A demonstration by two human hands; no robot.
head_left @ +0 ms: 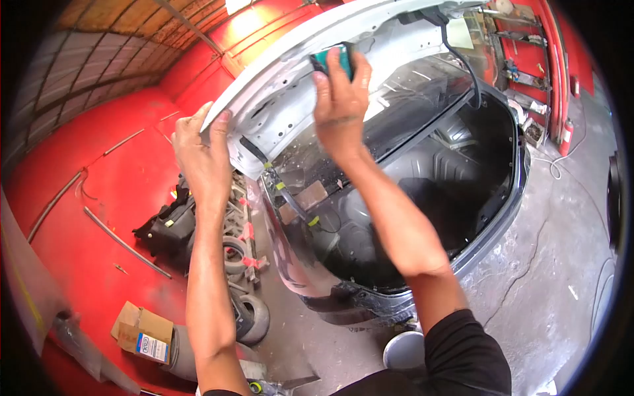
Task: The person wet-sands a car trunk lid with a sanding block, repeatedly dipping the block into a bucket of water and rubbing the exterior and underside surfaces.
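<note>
Left hand [201, 148] gripping edge of raised trunk lid [281, 109], right hand [341, 105] grasping green pad [335, 61] against its underside.

Bright overall, with a glare patch on the red wall [243, 32] near eleven o'clock; the open trunk [422, 191] lies in shadow. Fisheye distortion bends the edges, corners fall black, and the right hand [342, 105] is slightly blurred.

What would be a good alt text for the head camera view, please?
A person's left hand grips the edge of a raised white rear lid, while the right hand holds a green and black block at its inner side. Below is a dark car's open trunk, beside a red wall.
</note>
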